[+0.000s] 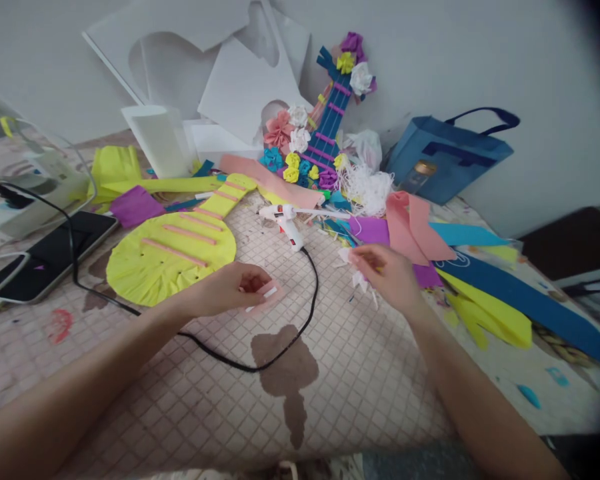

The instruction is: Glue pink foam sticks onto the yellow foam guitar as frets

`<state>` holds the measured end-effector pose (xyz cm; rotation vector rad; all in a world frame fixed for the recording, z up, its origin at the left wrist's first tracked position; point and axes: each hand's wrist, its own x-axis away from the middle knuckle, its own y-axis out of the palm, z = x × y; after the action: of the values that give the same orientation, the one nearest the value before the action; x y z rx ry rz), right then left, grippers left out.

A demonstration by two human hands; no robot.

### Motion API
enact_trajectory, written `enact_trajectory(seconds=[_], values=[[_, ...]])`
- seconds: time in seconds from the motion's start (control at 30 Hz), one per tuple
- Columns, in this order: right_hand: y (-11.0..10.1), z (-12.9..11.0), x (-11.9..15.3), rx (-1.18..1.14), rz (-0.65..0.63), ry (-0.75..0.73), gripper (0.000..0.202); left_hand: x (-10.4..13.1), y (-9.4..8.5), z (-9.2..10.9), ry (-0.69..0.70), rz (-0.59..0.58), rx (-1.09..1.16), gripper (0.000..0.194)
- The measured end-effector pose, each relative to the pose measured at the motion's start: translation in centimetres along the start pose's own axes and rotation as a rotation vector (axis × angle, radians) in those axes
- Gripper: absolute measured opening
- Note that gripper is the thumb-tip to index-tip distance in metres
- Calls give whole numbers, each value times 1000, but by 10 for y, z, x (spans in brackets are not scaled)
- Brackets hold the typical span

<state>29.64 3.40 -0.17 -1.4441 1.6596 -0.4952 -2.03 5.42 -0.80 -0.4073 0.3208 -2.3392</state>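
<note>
My left hand [245, 288] is closed with its fingertips on a small pink piece of paper [265, 295], which carries short white strips. Thumb and fingers of my right hand [387, 272] pinch a small white paper piece [344, 257]; more white pointed scraps [361, 281] lie just under that hand. Between and beyond the hands, a white glue gun [290, 230] rests on its side on the tablecloth. To the left lies a flat yellow crepe-covered guitar shape [180, 250] with pink strips across it.
A decorated blue guitar [330, 127] with paper flowers leans at the back. The black cord [250, 368] loops across the front. A phone [55, 250] lies left; a blue bag [445, 160] stands right, near crepe paper [415, 227] and white string [365, 187].
</note>
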Motion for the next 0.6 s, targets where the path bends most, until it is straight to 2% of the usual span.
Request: enact_trajectory(seconds=[0.03, 0.1, 0.2, 0.27, 0.4, 0.5, 0.6], values=[[9, -6, -2, -109, -92, -3, 20, 0, -1, 0, -3, 25, -4, 20], [27, -15, -12, -203, -174, -30, 24, 0, -1, -1, -19, 69, 13, 20], [54, -23, -38, -164, -184, -79, 41, 0, 0, -4, -60, 98, 87, 23], [71, -29, -59, -127, -183, -102, 45, -1, 3, -7, -77, 113, 111, 26], [102, -42, -91, -125, -214, -116, 33, 0, 10, -11, -55, 168, 39, 24], [115, -48, -99, -155, -180, -83, 25, 1, 13, -11, -19, 218, -45, 22], [108, -50, -91, -203, -135, -44, 28, 3, 14, -10, 3, 260, -72, 24]])
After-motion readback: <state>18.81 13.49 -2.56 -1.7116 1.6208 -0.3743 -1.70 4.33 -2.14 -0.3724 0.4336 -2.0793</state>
